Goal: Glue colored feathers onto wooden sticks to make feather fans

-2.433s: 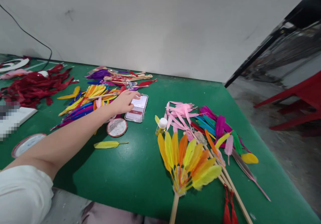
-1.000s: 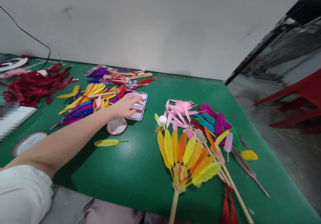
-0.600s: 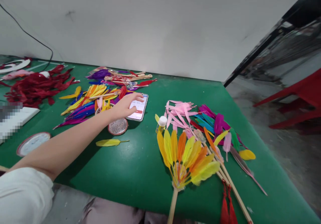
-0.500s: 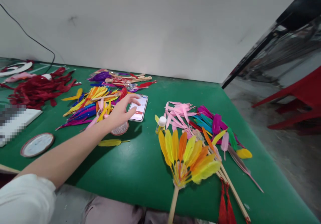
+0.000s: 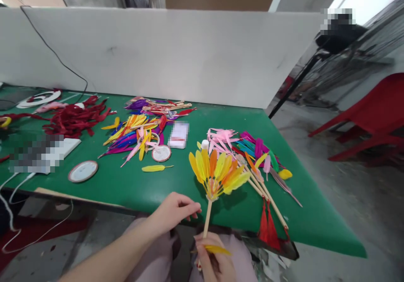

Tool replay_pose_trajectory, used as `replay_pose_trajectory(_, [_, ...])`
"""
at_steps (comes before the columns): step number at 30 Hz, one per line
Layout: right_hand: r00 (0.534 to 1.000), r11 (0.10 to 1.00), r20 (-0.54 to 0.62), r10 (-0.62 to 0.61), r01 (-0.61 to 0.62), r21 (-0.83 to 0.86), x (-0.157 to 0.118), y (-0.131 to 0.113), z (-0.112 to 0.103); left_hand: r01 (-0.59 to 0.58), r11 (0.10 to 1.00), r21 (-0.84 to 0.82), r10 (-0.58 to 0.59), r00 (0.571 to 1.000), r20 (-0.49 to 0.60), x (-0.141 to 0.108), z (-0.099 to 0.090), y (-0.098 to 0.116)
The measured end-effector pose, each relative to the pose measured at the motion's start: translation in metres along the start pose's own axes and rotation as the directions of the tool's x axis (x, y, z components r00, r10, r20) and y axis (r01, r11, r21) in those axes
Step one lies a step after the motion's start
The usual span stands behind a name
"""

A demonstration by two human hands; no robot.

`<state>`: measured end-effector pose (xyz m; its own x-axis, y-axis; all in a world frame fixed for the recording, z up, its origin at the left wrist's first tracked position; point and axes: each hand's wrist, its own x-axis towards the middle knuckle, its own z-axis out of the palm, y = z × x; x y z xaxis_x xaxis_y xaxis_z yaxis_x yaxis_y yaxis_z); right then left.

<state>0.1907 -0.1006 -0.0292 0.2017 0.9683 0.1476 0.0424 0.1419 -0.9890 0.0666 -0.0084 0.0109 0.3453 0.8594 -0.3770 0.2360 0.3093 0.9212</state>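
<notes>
My right hand (image 5: 216, 259), at the bottom centre, is closed around the wooden handle of a feather fan (image 5: 217, 170). The fan stands up from the hand, with yellow and orange feathers spread from a pale round centre. A loose yellow feather (image 5: 217, 249) is also held in that hand, lying crosswise over the handle. To the left of the handle is my left hand (image 5: 176, 210), over the table's front edge. Its fingers are loosely bent, the thumb stretched toward the fan, and nothing shows in it. Another yellow feather (image 5: 154, 168) lies on the table beyond my left hand.
On the green table (image 5: 126, 189) lie a phone (image 5: 178, 134), mixed feathers (image 5: 126, 137), dark red ribbon (image 5: 75, 120), round discs including a white one (image 5: 82, 171), and pink feathers (image 5: 221, 137). Fan sticks with red tassels (image 5: 268, 227) lie right. A red chair (image 5: 372, 113) stands beyond.
My left hand has drawn back from the phone to beside the fan's handle. The view has shifted, and my right hand with the fan handle and a loose yellow feather now shows.
</notes>
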Motion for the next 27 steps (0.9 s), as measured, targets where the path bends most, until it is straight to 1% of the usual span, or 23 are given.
replay_pose_trajectory(3, [0.996,0.999,0.07,0.046,-0.045,-0.013,-0.003,-0.006,0.003,0.001,0.996,-0.085,-0.002,1.0,-0.019,-0.01,0.007,-0.004])
replay_pose_trajectory(6, [0.993,0.998,0.101,0.058,-0.055,-0.027,-0.005,-0.007,0.007,-0.023,0.991,-0.136,0.023,1.0,-0.003,-0.017,0.01,-0.007])
replay_pose_trajectory(9, [0.986,0.997,0.165,0.03,-0.017,-0.08,-0.005,-0.007,0.012,-0.003,0.981,-0.193,0.004,1.0,0.008,-0.02,0.01,-0.01])
replay_pose_trajectory(11, [0.976,0.99,0.217,0.003,0.027,-0.136,-0.003,-0.005,0.013,0.013,0.975,-0.221,-0.021,0.999,-0.033,-0.021,0.006,-0.013])
replay_pose_trajectory(13, [0.97,0.982,0.244,-0.019,0.064,-0.178,-0.001,-0.003,0.013,0.013,0.974,-0.225,-0.035,0.995,-0.093,-0.022,0.001,-0.017])
replay_pose_trajectory(15, [0.973,0.976,0.226,-0.041,0.087,-0.198,0.002,-0.001,0.011,0.012,0.977,-0.214,-0.045,0.987,-0.152,-0.024,-0.006,-0.02])
replay_pose_trajectory(18, [0.985,0.973,0.158,-0.066,0.099,-0.209,0.008,-0.003,0.005,0.033,0.98,-0.198,-0.074,0.977,-0.202,-0.029,-0.015,-0.024])
replay_pose_trajectory(21, [0.994,0.986,0.101,-0.032,0.048,-0.162,0.021,-0.014,-0.001,0.055,0.98,-0.192,-0.097,0.971,-0.219,-0.032,-0.02,-0.025])
replay_pose_trajectory(24, [0.997,0.997,0.072,-0.007,0.012,-0.073,0.048,-0.027,-0.004,0.046,0.983,-0.18,-0.085,0.973,-0.216,-0.032,-0.023,-0.027])
replay_pose_trajectory(27, [0.999,0.997,-0.001,-0.034,0.033,-0.068,0.096,-0.034,0.0,0.037,0.989,-0.145,-0.067,0.976,-0.207,-0.031,-0.025,-0.028])
